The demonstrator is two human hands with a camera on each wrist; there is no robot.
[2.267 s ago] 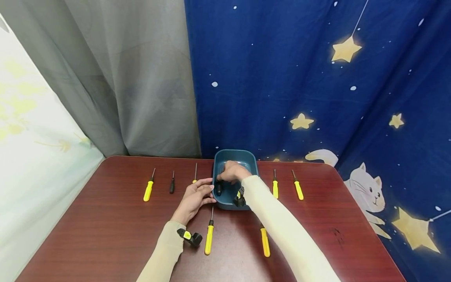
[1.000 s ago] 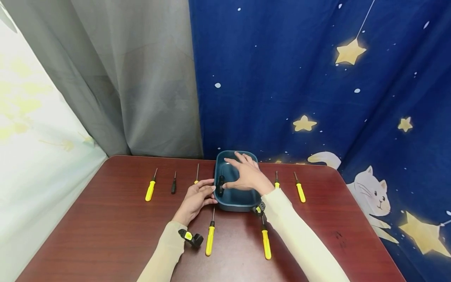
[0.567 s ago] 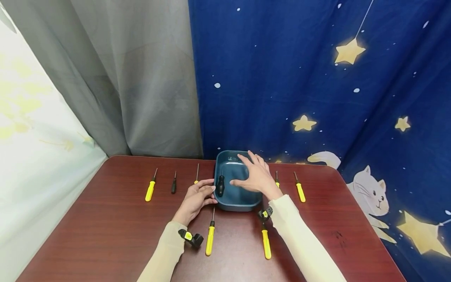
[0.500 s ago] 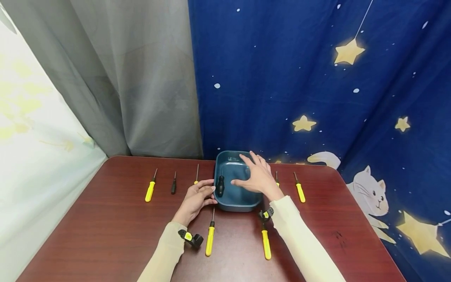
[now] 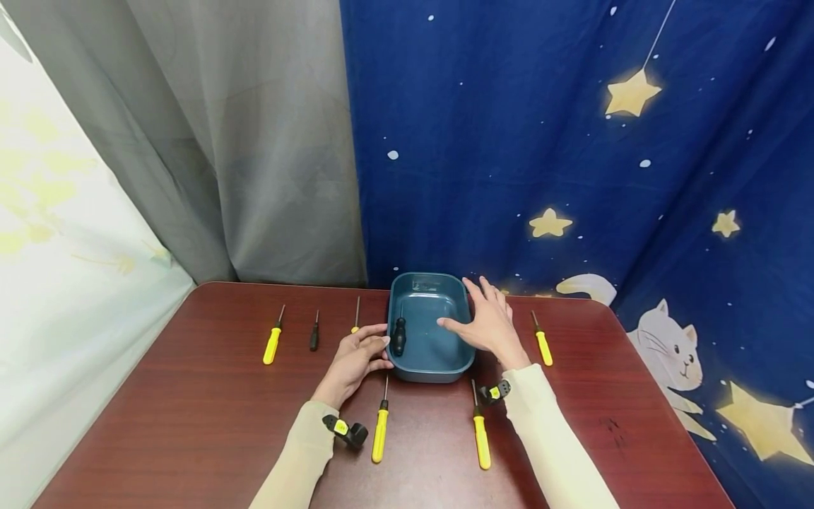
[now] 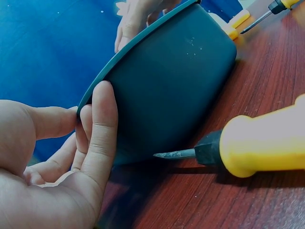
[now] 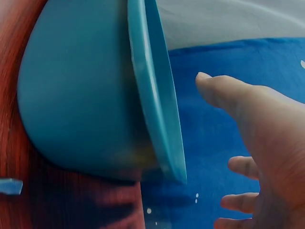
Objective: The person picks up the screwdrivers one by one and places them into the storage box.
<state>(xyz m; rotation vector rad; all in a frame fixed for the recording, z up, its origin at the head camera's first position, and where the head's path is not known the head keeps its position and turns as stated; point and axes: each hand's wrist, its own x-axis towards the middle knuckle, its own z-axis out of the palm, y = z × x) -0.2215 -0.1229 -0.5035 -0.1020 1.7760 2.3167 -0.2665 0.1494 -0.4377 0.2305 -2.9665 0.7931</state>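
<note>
The person wore long, plain cream sleeves [image 5: 553,438] and two small black wrist cameras [image 5: 357,435], each marked with a yellow patch [image 5: 341,427].

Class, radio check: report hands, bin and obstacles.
Left hand grips blue bin at rim. Right hand open over bin's right edge. Black screwdriver inside bin. Maybe obstructing: yellow screwdriver by bin's near-left corner.
</note>
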